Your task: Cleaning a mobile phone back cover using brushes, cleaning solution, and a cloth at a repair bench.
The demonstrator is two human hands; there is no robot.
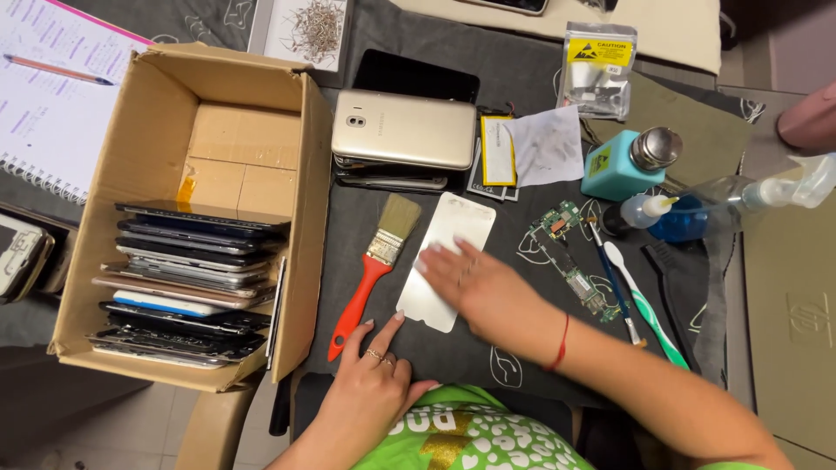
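Observation:
A pale flat phone panel [453, 228] lies on the dark cloth mat [522, 78]. My right hand [479, 283] rests flat on its lower half, fingers spread and slightly blurred. My left hand [374, 379] sits at the mat's near edge, one fingertip touching the panel's lower left corner; it holds nothing. A paintbrush with a red handle [370, 278] lies just left of the panel. A gold phone [405, 129] tops a stack of phones behind it.
An open cardboard box [300, 174] of several stacked phones stands at left. A circuit board [570, 261], toothbrush [649, 309], teal dispenser bottle [623, 165], spray bottle [740, 200], battery [496, 150], static bag [599, 70] and notebook with pencil [43, 113] surround the mat.

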